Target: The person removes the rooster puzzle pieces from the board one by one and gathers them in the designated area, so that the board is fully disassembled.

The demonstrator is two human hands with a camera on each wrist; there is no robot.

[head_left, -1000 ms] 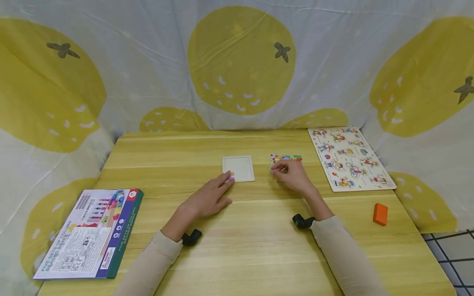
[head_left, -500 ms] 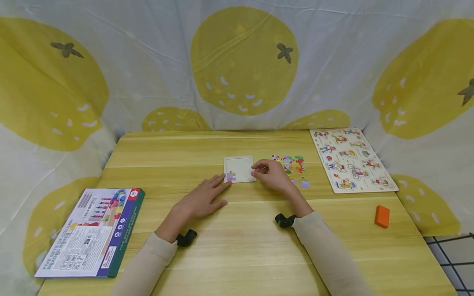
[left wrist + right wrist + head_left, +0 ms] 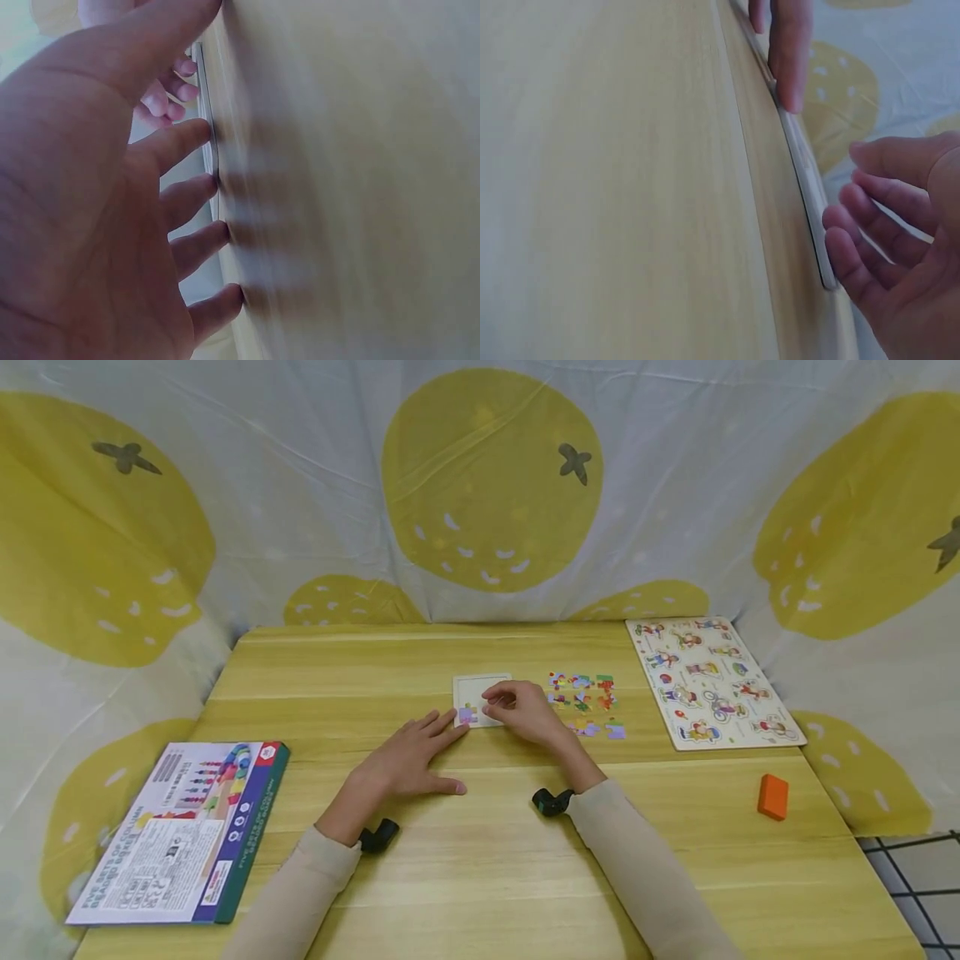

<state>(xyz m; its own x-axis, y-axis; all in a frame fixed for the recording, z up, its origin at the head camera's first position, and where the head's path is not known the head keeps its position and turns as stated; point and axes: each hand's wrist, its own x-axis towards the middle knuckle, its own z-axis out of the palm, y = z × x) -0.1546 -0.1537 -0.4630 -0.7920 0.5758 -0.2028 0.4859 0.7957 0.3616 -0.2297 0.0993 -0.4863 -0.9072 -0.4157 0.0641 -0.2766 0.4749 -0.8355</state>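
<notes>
A small white puzzle tray [image 3: 491, 678] lies mid-table, with joined purple and yellow-green puzzle pieces [image 3: 467, 716] in its near left corner. The left hand [image 3: 401, 758] is spread flat, its fingertips against the tray's near left edge; the left wrist view shows its fingers straight. Over the right part of the tray is the right hand [image 3: 528, 714], thumb and index fingertips together in a pinch. What they hold seems to be a small puzzle piece, almost wholly hidden by the fingers. Loose puzzle pieces [image 3: 581, 702] lie in rows just right of the tray.
A wooden picture board [image 3: 705, 685] with printed figures lies at the back right. An orange block [image 3: 773, 797] sits near the right edge. At the left is a boxed bead set [image 3: 180, 835]. A fruit-patterned curtain [image 3: 491, 485] surrounds the table's back and sides.
The right hand has moved left from the loose pieces to above the tray, still pinching. The left hand has drawn back slightly, uncovering the pieces in the tray's corner.
</notes>
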